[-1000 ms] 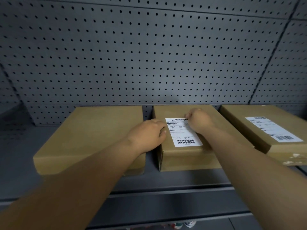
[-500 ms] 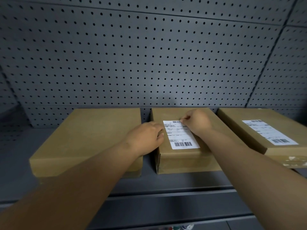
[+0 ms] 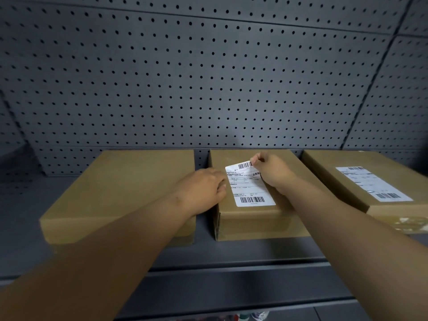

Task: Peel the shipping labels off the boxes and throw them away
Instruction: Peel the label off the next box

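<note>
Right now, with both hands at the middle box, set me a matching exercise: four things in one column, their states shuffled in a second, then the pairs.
Things:
1. left box
2. middle box's label
3. right box's label
4. left hand

States:
A. lies flat, untouched
B. far corner lifted, pinched by the right hand
C. no label visible on top
D. rests against the left edge of the middle box

Pairs: 1-C, 2-B, 3-A, 4-D
</note>
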A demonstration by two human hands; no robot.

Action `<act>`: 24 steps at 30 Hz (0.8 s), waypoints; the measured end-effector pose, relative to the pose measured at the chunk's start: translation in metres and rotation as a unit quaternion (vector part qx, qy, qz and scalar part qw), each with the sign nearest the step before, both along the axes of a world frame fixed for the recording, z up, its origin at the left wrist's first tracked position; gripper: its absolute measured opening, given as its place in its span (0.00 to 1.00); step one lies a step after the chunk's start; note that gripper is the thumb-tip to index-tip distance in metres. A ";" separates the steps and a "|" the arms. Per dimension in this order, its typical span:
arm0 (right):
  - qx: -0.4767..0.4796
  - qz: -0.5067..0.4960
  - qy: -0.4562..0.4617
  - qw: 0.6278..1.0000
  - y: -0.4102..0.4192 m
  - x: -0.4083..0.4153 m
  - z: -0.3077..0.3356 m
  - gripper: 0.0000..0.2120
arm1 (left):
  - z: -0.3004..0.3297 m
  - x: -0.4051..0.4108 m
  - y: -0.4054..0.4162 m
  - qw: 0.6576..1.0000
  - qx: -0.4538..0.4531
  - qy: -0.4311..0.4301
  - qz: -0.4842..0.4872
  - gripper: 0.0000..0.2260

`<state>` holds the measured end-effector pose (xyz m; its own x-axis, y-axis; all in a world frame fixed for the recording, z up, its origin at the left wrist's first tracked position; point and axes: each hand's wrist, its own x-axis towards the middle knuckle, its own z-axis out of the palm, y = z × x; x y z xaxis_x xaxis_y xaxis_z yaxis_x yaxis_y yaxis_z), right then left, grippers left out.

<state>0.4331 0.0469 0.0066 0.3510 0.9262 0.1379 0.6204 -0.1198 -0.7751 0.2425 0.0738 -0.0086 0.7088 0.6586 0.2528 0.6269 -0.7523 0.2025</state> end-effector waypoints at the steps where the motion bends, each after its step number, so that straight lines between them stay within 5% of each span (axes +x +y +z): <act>1: 0.000 0.003 -0.006 1.000 0.000 0.000 -0.001 0.10 | 0.000 0.000 0.000 1.000 -0.001 0.000 0.000 0.12; 4: 0.012 0.024 0.040 0.999 -0.003 0.002 -0.003 0.10 | 0.000 -0.001 0.002 1.000 -0.004 0.002 0.002 0.11; 7: 0.070 -0.038 0.181 0.980 -0.009 0.018 0.005 0.13 | -0.001 -0.001 0.002 1.000 -0.009 0.003 0.006 0.12; 11: 0.033 -0.046 0.106 0.993 -0.022 0.038 0.011 0.11 | -0.002 0.001 0.003 1.000 -0.010 0.003 0.008 0.13; 24: 0.097 -0.038 0.158 0.982 -0.014 0.006 0.030 0.10 | -0.004 0.001 0.003 1.000 -0.014 -0.018 0.017 0.13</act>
